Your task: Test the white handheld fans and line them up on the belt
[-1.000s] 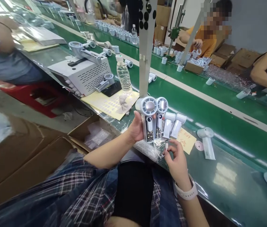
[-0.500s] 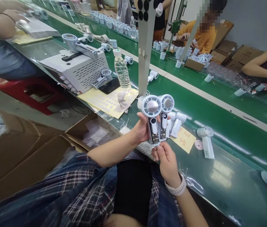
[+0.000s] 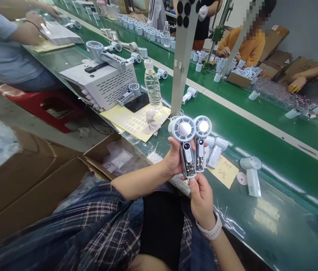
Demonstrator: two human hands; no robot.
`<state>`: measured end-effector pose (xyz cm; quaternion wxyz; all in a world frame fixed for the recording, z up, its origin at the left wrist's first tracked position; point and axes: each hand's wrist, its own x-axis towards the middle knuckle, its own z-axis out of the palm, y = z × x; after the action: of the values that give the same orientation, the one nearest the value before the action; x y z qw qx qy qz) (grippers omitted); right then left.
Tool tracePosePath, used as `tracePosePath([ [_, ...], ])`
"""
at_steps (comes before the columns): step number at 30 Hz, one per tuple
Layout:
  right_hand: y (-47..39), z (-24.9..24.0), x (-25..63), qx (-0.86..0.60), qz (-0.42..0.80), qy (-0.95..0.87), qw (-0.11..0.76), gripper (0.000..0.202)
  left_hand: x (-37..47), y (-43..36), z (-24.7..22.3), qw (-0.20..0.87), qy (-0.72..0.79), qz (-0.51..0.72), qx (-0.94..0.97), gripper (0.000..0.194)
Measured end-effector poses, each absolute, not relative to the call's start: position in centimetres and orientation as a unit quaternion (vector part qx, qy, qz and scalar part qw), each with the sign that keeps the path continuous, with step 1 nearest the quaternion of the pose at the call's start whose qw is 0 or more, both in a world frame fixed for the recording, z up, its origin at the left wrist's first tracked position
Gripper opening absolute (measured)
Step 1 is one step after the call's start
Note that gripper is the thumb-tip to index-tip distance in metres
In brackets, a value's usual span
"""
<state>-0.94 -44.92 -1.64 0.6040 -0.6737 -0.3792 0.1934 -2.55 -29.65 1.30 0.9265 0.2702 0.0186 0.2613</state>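
Note:
Two pale blue handheld fans stand side by side in my left hand (image 3: 173,160), its fingers wrapped round them. The nearer handheld fan (image 3: 187,150) has an opened handle with a bare circuit board and a lit round display. Partly behind it, the second handheld fan (image 3: 201,143) also shows its board, and its display reads 20. At the base of the nearer fan's handle, my right hand (image 3: 202,199) pinches with thumb and fingers; its fingertips are partly hidden. More fans (image 3: 217,150) lie just behind on the bench.
A handwritten yellow note (image 3: 225,172) and another fan (image 3: 251,175) lie to the right. A metal post (image 3: 180,75), a water bottle (image 3: 152,86), a phone (image 3: 137,103) and a vented box (image 3: 105,81) stand or lie beyond. Co-workers sit along the green conveyor (image 3: 232,116).
The nearer fan's display, dark before, is now lit. My view has shifted a little to the left, and both hands keep their hold on the fans.

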Motion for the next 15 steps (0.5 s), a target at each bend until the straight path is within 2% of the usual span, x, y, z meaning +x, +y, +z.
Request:
tracePosePath([
  [4,-45.11,-2.15,-0.96,-0.670,0.163,-0.375,0.620,0.035,-2.73,-29.53,1.63,0.944,0.004,0.227,0.239,0.071],
  [7,-45.20,-2.26,-0.92,-0.666,0.193,-0.331,0.640,0.032,-2.80,-29.38,1.45,0.942,0.007,0.223,0.250,0.076],
  [12,-45.04,-2.33,-1.35,-0.594,0.254,-0.244,0.723,0.040,-2.65,-29.51,0.91,0.919,0.021,0.240,0.312,0.082],
  [15,-44.78,-2.29,-1.54,-0.564,0.291,-0.232,0.738,0.044,-2.61,-29.87,0.67,0.905,0.039,0.263,0.333,0.083],
])
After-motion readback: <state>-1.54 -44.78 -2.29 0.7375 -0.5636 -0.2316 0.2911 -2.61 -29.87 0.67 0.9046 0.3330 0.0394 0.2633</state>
